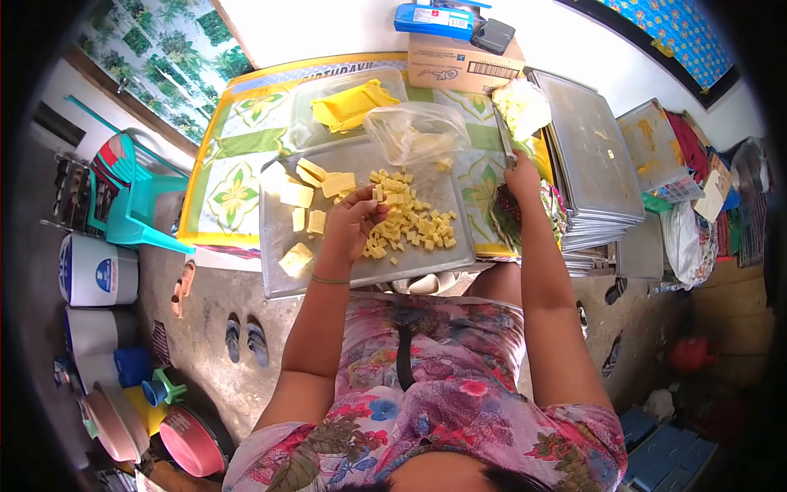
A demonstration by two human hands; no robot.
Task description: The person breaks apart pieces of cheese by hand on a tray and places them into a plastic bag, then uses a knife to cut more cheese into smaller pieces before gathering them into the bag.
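Note:
A metal tray [287, 246] lies on the table, overhanging its front edge. Larger yellow blocks that look like cheese [296, 194] sit on its left side, and a heap of small cheese cubes [422, 221] is spread over its middle and right. My left hand [352, 221] is over the tray, its fingers pinched at the heap's left edge, with a cheese cube [378, 194] at the fingertips. To the right of the tray, my right hand [523, 175] is closed round the handle of a knife [502, 131], whose blade points away from me.
Behind the tray are a clear plastic bag [414, 131] and a yellow ridged wrapper [352, 105]. Another bag with pale yellow contents [522, 108] lies at the back right, beside stacked metal trays [586, 139]. A cardboard box [459, 66] stands at the back; a turquoise chair [139, 205] is left.

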